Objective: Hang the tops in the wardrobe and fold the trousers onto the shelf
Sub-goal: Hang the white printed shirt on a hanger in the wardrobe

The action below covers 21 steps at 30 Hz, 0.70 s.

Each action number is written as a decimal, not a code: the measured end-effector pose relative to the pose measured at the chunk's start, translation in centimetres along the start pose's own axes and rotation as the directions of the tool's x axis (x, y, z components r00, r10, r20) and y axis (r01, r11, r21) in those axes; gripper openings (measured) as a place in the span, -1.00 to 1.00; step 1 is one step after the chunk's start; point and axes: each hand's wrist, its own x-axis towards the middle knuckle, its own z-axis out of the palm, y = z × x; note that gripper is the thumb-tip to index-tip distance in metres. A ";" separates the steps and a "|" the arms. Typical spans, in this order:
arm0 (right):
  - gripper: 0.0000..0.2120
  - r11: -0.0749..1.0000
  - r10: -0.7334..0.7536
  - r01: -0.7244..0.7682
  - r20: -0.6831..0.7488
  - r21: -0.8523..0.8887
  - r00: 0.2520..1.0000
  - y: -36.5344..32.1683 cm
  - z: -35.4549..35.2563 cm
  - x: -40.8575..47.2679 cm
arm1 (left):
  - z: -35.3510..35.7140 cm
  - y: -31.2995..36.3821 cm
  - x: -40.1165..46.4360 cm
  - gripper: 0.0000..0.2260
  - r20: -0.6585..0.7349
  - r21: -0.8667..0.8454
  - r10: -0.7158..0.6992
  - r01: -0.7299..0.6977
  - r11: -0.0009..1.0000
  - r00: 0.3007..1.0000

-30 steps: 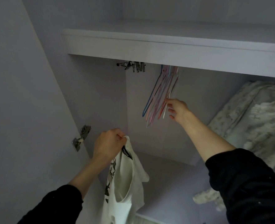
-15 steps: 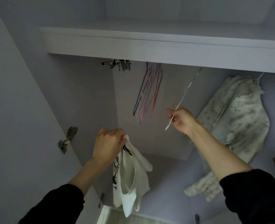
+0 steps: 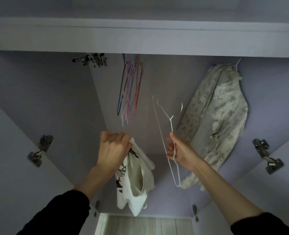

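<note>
The left hand (image 3: 114, 150) grips the white top (image 3: 137, 180) bunched at its upper edge; the garment hangs limp below the fist, so it is soft and light. The right hand (image 3: 178, 151) pinches a thin white wire hanger (image 3: 170, 129), probably springy. Take hold at the neckline, apparently just beneath the left hand, when threading.

the soft cotton top (image 3: 137, 177) at lower centre is white to cream with a black line print, and the thin wire hanger (image 3: 168, 138) beside it is white. the bundle of thin plastic hangers (image 3: 130, 87) at upper centre mixes blue, pink, purple and orange-red, while the hanging garment (image 3: 215, 119) at the right is pale cream with a faint grey floral pattern. the wardrobe walls (image 3: 55, 99) are pale lilac, the metal hinges (image 3: 40, 150) silver-grey, and both sleeves (image 3: 59, 216) black.
</note>
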 end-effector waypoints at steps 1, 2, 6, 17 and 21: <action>-0.70 0.999 -0.006 0.002 -0.103 -0.034 0.995 0.3 0.1 0.5 | 0.2 0.2 -0.1 -0.92 0.015 -0.010 0.002 -0.002 1.000 1.000; -0.64 0.998 -0.012 0.000 -0.187 -0.066 0.982 0.7 -0.1 0.8 | 0.2 0.5 -0.1 -0.89 0.050 -0.029 -0.008 0.009 1.000 0.999; -0.58 0.953 -0.178 0.089 -0.295 -0.291 0.939 1.8 -2.1 -0.1 | 0.4 0.9 -0.4 -0.92 0.268 -0.246 -0.323 0.388 0.888 0.908; -0.76 0.898 -0.253 0.241 0.017 -0.367 0.967 2.9 -1.6 -0.2 | 1.3 2.4 0.9 -0.98 0.378 -0.416 -0.479 0.607 0.677 0.793; -0.47 0.885 -0.273 0.192 -0.138 -0.423 0.952 2.8 -2.0 0.0 | 1.5 2.0 0.7 -0.94 0.384 -0.393 -0.494 0.622 0.677 0.780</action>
